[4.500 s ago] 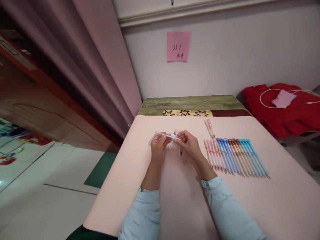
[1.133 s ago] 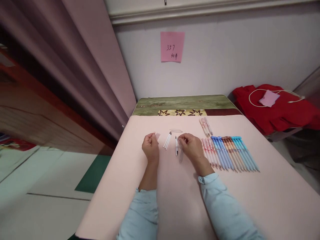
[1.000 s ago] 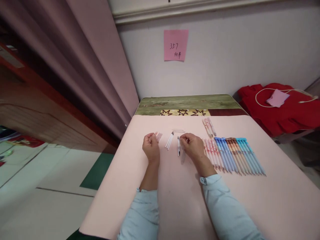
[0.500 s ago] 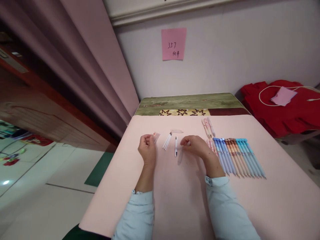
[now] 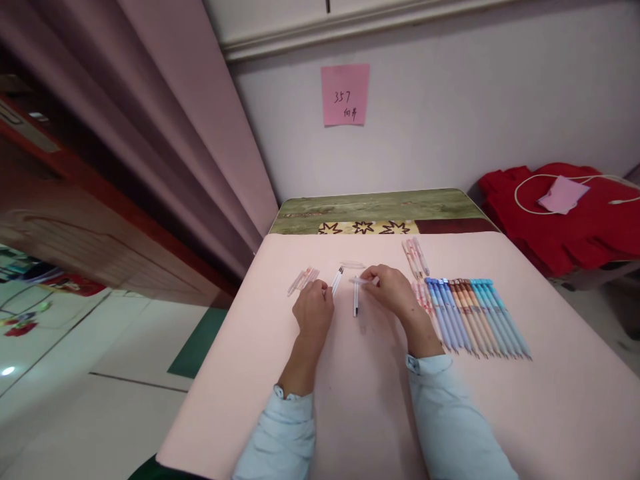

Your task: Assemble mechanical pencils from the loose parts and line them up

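My left hand (image 5: 314, 310) is closed at the lower ends of the white pen refills (image 5: 337, 280), its fingertips pinched there. Up and to the left of that hand lie several pale pink, see-through pen barrels (image 5: 303, 279). Between thumb and forefinger, my right hand (image 5: 395, 291) pinches a clear pen barrel (image 5: 358, 281), held roughly sideways. Beneath it a single white refill with a dark end (image 5: 356, 303) lies lengthwise on the table. Another clear barrel (image 5: 353, 265) rests just beyond the refills.
Right of my right hand, a row of blue, brown and turquoise pens (image 5: 473, 317) lies beside pink patterned ones (image 5: 424, 297). More pens (image 5: 416, 257) lie behind them. The table (image 5: 360, 413) has a pale pink cover. Red cloth (image 5: 595, 230) with a white cable sits beyond its right edge.
My left hand has moved right, from the pink barrels to the white refills. The barrels now lie uncovered. My right hand has shifted slightly, and the clear barrel now shows at its fingertips.
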{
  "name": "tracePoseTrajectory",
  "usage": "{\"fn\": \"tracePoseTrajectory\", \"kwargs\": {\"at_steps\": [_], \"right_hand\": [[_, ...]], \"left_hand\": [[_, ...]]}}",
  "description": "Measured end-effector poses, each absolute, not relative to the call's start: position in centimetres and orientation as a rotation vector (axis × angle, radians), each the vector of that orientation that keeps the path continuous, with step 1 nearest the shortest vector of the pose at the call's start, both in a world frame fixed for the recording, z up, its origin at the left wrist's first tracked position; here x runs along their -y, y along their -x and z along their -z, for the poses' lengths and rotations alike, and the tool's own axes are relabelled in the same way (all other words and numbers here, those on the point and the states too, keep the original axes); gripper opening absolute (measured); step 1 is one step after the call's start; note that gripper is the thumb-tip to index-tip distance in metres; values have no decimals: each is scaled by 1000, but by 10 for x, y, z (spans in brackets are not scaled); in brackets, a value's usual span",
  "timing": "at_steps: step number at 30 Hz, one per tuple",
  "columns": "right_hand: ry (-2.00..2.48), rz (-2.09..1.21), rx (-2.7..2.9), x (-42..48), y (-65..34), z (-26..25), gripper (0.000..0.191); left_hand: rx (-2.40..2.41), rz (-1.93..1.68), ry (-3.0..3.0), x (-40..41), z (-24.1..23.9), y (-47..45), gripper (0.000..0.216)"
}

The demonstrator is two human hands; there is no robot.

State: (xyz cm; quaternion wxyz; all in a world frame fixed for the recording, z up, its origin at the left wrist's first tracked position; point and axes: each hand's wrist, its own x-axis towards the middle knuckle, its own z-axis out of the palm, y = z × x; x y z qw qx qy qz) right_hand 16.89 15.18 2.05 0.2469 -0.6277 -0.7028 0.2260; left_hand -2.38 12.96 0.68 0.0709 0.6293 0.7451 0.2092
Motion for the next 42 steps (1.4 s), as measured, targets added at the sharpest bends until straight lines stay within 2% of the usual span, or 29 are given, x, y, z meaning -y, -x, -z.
{"fn": "tracePoseTrajectory", "kwargs": {"at_steps": [5, 11, 16, 19, 23, 30, 42], "right_hand": [[1699, -588, 1771, -154, -163, -14, 14], [1679, -620, 1523, -153, -157, -10, 21], [1443, -848, 1141, -157, -150, -4, 30], [1238, -1009, 887, -161, -148, -2, 36], [1066, -1099, 677, -166, -149, -2, 38], [1001, -936, 537, -171, -152, -5, 37], [1061, -862, 663, -170, -154, -7, 38]], "left_hand": [[-2237, -502, -1757, -132, -8, 25, 14], [-2207, -495, -1638, -134, -8, 25, 12], [-2205, -488, -1628, -133, -8, 24, 10], [-2194, -601, -1602, -134, -7, 25, 10], [-2093, -921, -1786, -134, -3, 26, 9], [-1770, -1183, -2105, -133, 2, 26, 18], [-1635, -1216, -2267, -136, 6, 29, 19]]}}
